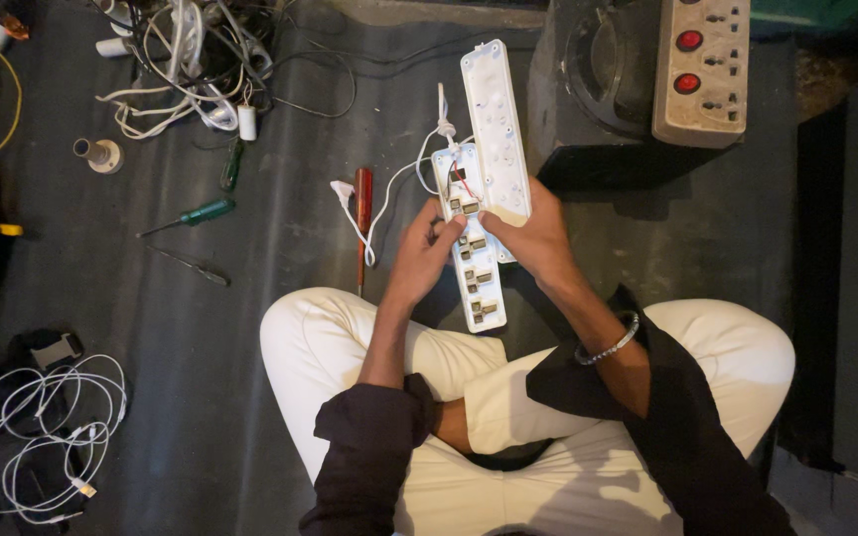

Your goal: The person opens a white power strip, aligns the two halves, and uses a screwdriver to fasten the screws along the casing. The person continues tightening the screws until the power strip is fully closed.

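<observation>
- Over the lap, left hand [419, 253] and right hand [538, 233] grip an opened strip base [474, 268].
- Cover [496, 124] is off, contacts bare.
- Red screwdriver [361, 203] lies left of the base, unused.

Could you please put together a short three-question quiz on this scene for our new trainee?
1. True or false: the right hand holds the white cover.
2. Which hand's fingers touch the metal contacts in the opened extension board?
3. Which lies nearest that board on the floor: (a) the red-handled screwdriver, (b) the green-handled screwdriver, (c) the white cable coil?

Key: 1 true; 2 the left hand; 3 a.
</observation>
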